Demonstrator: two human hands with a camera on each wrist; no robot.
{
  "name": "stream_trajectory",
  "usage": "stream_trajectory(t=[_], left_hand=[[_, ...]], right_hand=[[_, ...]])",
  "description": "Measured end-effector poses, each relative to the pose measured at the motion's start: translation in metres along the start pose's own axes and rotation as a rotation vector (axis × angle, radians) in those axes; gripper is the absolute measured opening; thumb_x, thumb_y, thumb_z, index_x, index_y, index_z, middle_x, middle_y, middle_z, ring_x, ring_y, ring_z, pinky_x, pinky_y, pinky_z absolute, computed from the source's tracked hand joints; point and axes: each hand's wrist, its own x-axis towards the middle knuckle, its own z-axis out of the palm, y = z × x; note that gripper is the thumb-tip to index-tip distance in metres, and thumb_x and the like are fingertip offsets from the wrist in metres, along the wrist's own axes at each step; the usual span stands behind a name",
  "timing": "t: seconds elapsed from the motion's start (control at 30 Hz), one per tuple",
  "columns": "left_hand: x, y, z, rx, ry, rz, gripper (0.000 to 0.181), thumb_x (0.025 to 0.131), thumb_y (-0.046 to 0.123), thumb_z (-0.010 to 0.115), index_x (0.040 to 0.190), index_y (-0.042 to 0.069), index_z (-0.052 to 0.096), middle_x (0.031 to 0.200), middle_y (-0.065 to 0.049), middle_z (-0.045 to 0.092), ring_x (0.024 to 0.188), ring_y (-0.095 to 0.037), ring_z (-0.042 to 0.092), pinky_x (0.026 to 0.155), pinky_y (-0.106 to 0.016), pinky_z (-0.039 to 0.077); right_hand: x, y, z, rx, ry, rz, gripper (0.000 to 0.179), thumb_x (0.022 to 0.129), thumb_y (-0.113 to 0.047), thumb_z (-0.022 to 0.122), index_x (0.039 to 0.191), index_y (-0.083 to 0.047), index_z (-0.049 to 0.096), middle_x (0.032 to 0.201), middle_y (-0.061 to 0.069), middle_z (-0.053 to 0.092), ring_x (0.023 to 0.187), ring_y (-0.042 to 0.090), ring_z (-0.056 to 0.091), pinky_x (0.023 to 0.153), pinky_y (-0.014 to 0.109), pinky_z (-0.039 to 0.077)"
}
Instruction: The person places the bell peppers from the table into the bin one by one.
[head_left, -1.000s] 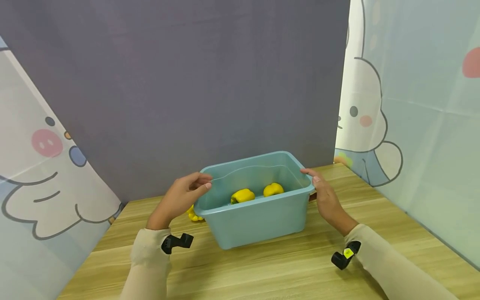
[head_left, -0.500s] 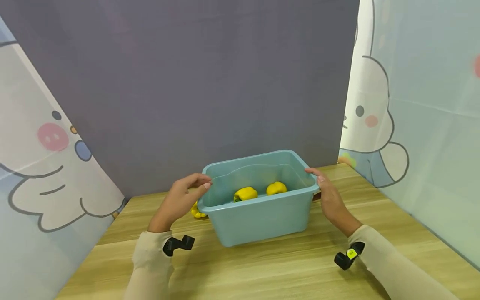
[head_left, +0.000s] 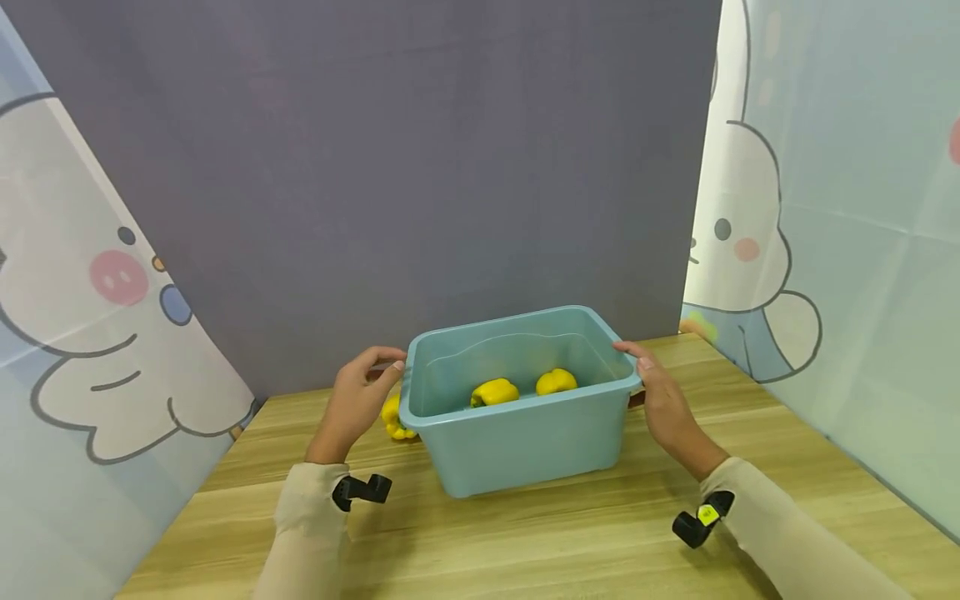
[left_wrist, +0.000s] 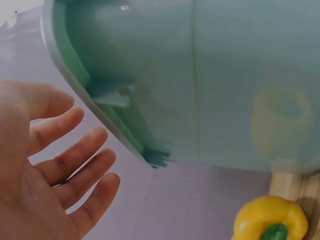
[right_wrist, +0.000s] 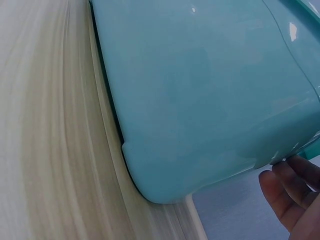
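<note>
A light blue plastic storage bin (head_left: 525, 446) sits on the wooden table, with two yellow bell peppers inside: one at the left (head_left: 495, 392), one at the right (head_left: 557, 382). My left hand (head_left: 358, 398) is beside the bin's left end, fingers spread and loosely bent; the left wrist view shows a gap between the fingertips (left_wrist: 102, 150) and the rim. A third yellow bell pepper (left_wrist: 270, 220) lies outside, partly hidden behind the bin in the head view. My right hand (head_left: 663, 408) grips the right-end rim, with fingers curled beneath it (right_wrist: 287, 182).
The wooden table (head_left: 525, 542) extends in front of the bin and to both sides. A dark grey curtain (head_left: 420, 167) hangs close behind it. Cartoon-printed sheets stand at the left (head_left: 45, 400) and right (head_left: 862, 292).
My left hand has come off the bin's left rim and moved slightly left. The right hand keeps its place at the right end. The head view has shifted a little.
</note>
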Motion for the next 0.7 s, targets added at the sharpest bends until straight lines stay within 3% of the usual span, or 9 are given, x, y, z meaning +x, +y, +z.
stream_trajectory(t=[0.3, 0.7], left_hand=[[0.001, -0.012, 0.002, 0.000, 0.025, -0.042, 0.028, 0.103, 0.034, 0.059, 0.123, 0.015, 0.065, 0.123, -0.009, 0.065, 0.110, -0.026, 0.062, 0.093, -0.049, 0.050], [-0.001, -0.030, 0.002, 0.048, -0.025, -0.142, 0.031, 0.103, 0.035, 0.058, 0.122, 0.012, 0.066, 0.121, -0.008, 0.065, 0.116, -0.031, 0.058, 0.099, -0.054, 0.045]], right_hand=[[0.000, 0.001, -0.001, 0.001, -0.002, -0.018, 0.051, 0.112, -0.030, 0.017, 0.147, -0.003, 0.043, 0.142, 0.021, 0.046, 0.096, 0.010, 0.055, 0.064, 0.034, 0.054], [0.001, 0.002, 0.000, 0.015, -0.006, -0.011, 0.052, 0.112, -0.031, 0.017, 0.147, -0.004, 0.043, 0.142, 0.020, 0.045, 0.097, 0.010, 0.055, 0.065, 0.034, 0.054]])
